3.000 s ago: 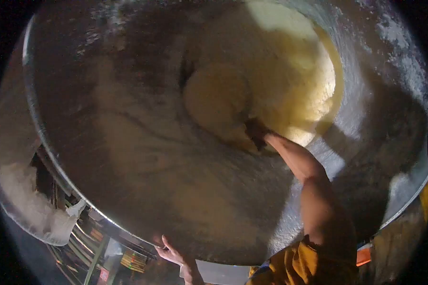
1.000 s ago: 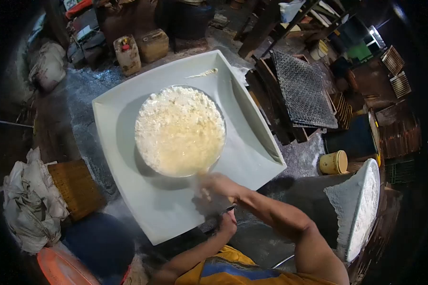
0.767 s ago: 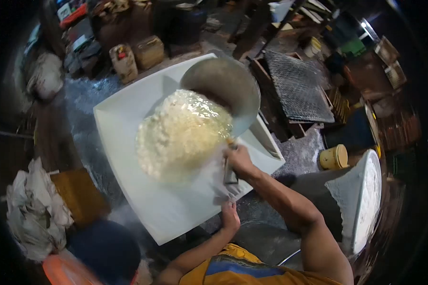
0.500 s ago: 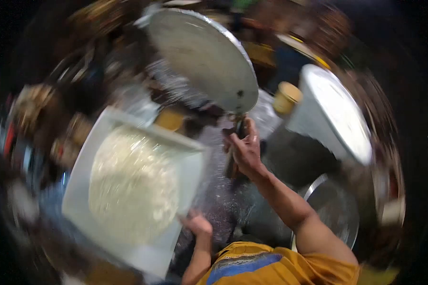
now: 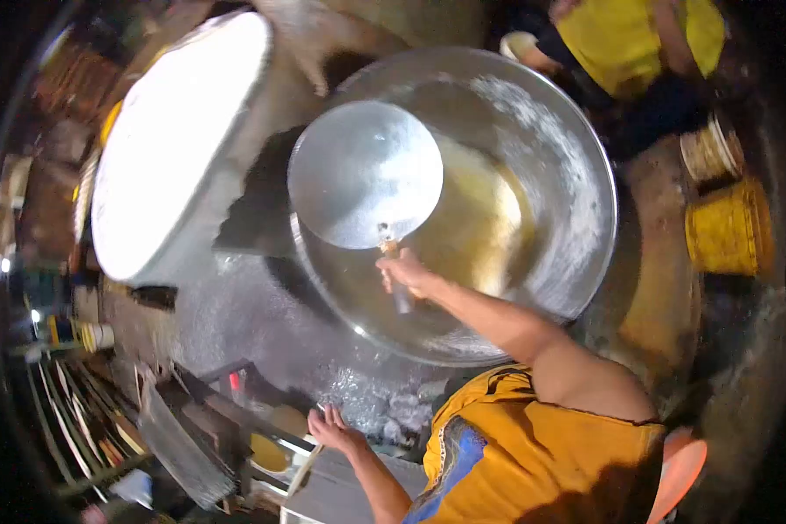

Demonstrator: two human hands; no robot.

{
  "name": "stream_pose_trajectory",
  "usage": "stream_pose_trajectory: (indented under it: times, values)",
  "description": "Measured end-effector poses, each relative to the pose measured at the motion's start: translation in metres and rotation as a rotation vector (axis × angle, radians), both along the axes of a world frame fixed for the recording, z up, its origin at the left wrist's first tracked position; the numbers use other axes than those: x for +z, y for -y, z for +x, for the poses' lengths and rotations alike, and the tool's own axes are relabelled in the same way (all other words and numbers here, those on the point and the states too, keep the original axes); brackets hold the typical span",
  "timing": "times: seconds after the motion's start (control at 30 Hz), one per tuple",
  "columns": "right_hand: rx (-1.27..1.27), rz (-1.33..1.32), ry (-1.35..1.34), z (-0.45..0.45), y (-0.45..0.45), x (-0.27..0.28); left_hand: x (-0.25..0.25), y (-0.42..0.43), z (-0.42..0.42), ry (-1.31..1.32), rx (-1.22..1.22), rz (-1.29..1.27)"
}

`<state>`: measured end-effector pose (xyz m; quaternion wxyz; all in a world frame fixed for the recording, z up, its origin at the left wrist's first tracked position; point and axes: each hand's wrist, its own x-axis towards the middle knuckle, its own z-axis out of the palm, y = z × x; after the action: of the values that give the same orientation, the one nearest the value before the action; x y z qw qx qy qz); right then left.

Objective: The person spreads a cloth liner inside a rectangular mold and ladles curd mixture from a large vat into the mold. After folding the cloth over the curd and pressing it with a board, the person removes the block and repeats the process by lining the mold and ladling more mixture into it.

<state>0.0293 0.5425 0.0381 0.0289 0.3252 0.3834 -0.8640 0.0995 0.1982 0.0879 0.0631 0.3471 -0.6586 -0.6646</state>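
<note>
My right hand (image 5: 409,272) is wrapped round the short handle of a wide, round metal scoop (image 5: 367,170). The scoop is over the left part of a large metal vat (image 5: 589,188), which holds a shallow yellowish liquid (image 5: 472,231). Whether the scoop carries anything is hard to tell through the glare. My left hand (image 5: 334,430) is off to the lower left with its fingers apart and holds nothing. Below it is the edge of a pale container (image 5: 301,467), mostly hidden by my arm.
Left of the vat stands a large tub (image 5: 183,231) with bright white contents. A person in a yellow top (image 5: 633,44) is beyond the vat, near a yellow bucket (image 5: 729,227) and a whitish bucket (image 5: 710,153). A dark box-like object (image 5: 183,437) lies at lower left.
My view has swung from the white square basin to the vat. The scoop has moved with my right hand to above the vat. My left hand has left the basin's edge.
</note>
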Motion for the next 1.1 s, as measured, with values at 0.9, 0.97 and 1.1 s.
stream_pose_trajectory:
  times: [0.9, 0.97, 1.1]
  values:
    - [-0.787, -0.616, 0.651, 0.189, -0.056, -0.364, -0.073, -0.184, -0.151, 0.178, -0.688, -1.383]
    - [-0.825, -0.539, 0.659, 0.200, -0.084, -0.353, -0.072, -0.190, -0.152, 0.168, -0.678, -1.484]
    - [-0.745, -0.196, 0.596, 0.203, -0.156, -0.309, -0.061, -0.214, -0.151, 0.167, -0.718, -1.487]
